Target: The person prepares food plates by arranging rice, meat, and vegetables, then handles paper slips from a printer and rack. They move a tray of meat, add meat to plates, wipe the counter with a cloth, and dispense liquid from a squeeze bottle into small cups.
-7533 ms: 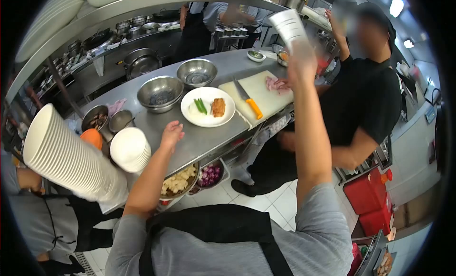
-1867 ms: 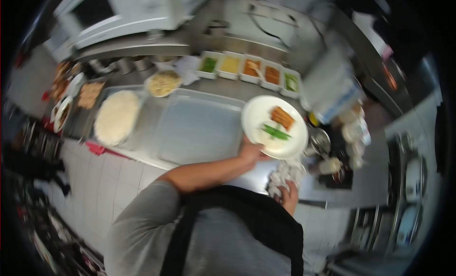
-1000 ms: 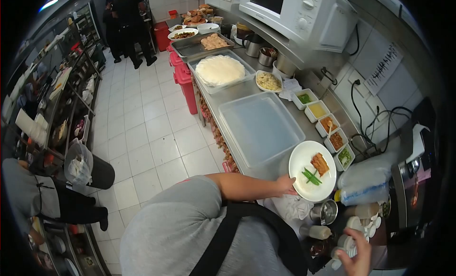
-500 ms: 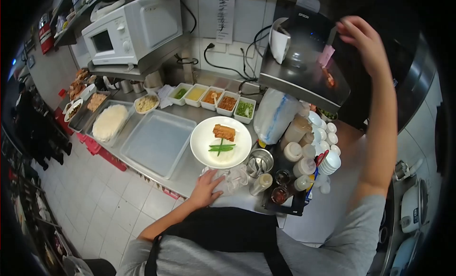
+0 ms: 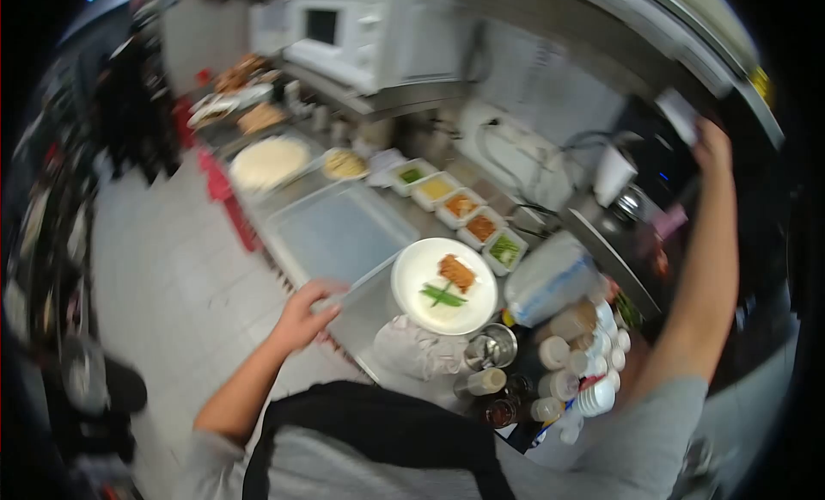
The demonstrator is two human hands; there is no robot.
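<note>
My left hand [image 5: 308,316] hovers over the front edge of the steel counter, fingers apart and holding nothing. To its right a white plate [image 5: 415,304] carries a piece of fried food [image 5: 457,274] and crossed green strips [image 5: 443,295]. A crumpled white cloth [image 5: 418,349] lies in front of the plate. Up at the right, my right hand [image 5: 712,146] is raised by the black printer, its fingers closed on a white paper slip [image 5: 678,115]. A pink tag [image 5: 668,221] is below that hand. The view is blurred by motion.
Behind the plate stand small tubs of toppings [image 5: 461,206]. A flat lidded tray [image 5: 338,223] is left of the plate; bottles [image 5: 554,352], a metal cup [image 5: 491,346] and stacked white cups [image 5: 595,398] are to its right. A microwave [image 5: 378,36] sits on a shelf. A person in black [image 5: 136,109] stands far left.
My left hand has lifted off the cloth and moved left. My right hand now holds the paper slip at the printer. The head view has turned, shifting the counter within the picture.
</note>
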